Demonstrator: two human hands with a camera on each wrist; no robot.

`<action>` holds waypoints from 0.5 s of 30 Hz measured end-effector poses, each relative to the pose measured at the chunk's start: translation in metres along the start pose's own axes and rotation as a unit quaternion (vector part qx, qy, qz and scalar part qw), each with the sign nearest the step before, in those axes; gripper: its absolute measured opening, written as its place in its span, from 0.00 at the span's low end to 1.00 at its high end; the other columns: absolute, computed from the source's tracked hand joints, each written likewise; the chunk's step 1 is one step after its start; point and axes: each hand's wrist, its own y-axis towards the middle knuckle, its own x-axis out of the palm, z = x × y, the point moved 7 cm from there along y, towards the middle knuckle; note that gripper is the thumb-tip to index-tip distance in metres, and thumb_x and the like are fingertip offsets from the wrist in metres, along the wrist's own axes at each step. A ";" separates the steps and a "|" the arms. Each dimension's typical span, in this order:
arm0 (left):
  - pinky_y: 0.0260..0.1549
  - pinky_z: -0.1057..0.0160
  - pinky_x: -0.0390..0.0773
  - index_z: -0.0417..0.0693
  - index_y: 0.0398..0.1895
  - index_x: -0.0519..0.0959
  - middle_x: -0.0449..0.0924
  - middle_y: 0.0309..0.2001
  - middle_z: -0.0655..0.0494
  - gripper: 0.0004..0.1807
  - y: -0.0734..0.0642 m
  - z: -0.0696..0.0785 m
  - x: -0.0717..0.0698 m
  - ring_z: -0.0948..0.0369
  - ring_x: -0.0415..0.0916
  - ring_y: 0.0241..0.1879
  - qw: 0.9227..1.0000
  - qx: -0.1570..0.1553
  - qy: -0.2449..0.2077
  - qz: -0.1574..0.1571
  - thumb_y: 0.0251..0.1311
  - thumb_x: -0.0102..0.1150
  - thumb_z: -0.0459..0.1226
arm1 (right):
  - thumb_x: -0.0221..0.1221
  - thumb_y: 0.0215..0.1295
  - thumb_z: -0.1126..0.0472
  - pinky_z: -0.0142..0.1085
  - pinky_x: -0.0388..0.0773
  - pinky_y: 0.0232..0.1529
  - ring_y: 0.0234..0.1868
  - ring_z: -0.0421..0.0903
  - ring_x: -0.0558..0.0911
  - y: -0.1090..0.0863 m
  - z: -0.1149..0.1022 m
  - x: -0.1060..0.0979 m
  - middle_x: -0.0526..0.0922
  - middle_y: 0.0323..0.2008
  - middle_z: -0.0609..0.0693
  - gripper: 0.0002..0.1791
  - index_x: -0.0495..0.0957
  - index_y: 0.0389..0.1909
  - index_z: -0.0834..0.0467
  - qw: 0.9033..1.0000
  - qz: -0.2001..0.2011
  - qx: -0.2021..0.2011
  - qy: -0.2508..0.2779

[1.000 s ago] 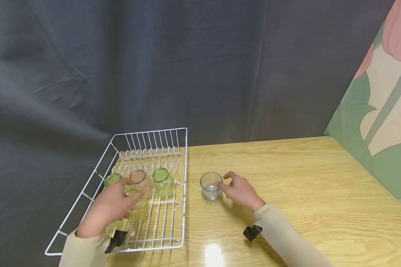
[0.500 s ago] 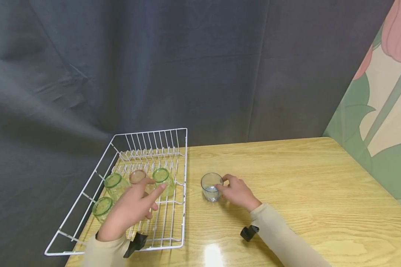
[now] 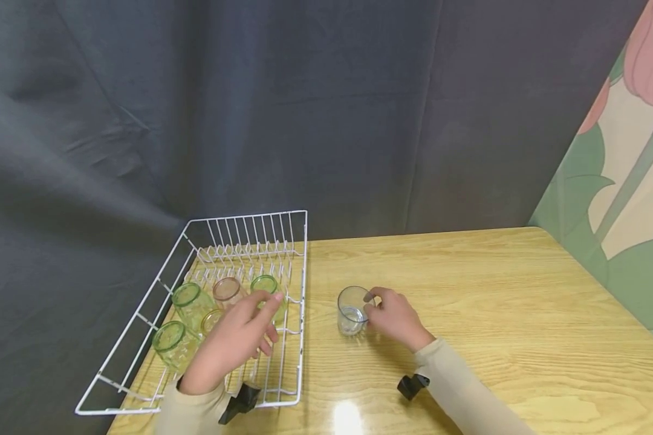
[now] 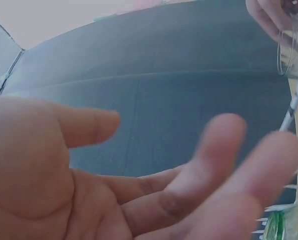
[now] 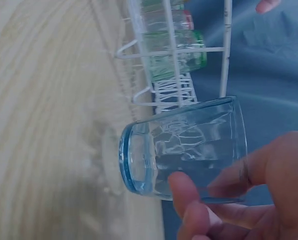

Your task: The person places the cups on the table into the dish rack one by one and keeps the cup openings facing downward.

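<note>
My right hand pinches the rim of a clear, blue-tinted drinking glass beside the rack, its opening up. The right wrist view shows the thumb and fingers at the wall of this glass near the rim, its thick base close over the wooden table. My left hand hovers over the right part of a white wire dish rack, palm turned toward the glass. Its fingers are spread and loosely bent, with nothing between them.
Several coloured glasses stand upside down in the rack: a green glass at front left, a green glass behind it, a pink glass, a green glass and a partly hidden yellow one. A dark curtain hangs behind the table.
My left hand has moved right, away from the yellow glass and the front left of the rack. My right hand has taken hold of the clear glass, which has shifted slightly right and tilted.
</note>
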 end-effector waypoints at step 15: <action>0.16 0.60 0.76 0.43 0.44 0.83 0.77 0.22 0.51 0.24 0.011 0.019 0.025 0.56 0.78 0.19 0.996 0.051 -0.070 -0.032 0.77 0.45 0.52 | 0.54 0.64 0.66 0.31 0.60 0.13 0.12 0.39 0.64 -0.023 -0.044 -0.040 0.79 0.17 0.46 0.18 0.79 0.55 0.57 0.993 0.093 -0.062 0.046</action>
